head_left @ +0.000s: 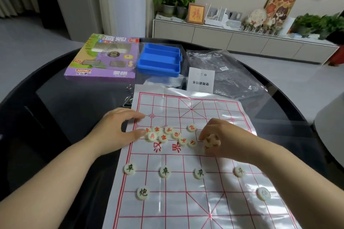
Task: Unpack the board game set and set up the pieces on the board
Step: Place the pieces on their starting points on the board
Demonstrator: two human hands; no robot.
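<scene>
A white sheet board [186, 182] with a red grid lies on the dark glass table. Several red-lettered round pieces [170, 135] cluster near the board's middle line. Black-lettered pieces stand in a row nearer me [165, 171], with two more below, one at the left [143, 193] and one at the right [263, 193]. My left hand [119, 128] rests at the board's left edge, thumb and fingers spread around the cluster's left end. My right hand [221, 135] holds a stack of red-lettered pieces [211, 142] at the cluster's right end.
A purple game box [104, 57] and a blue plastic tray [160, 59] sit at the table's far side. A white instruction leaflet [200, 80] and a crumpled clear bag [229, 74] lie beyond the board. Metal clips [128, 98] lie by the board's far left corner.
</scene>
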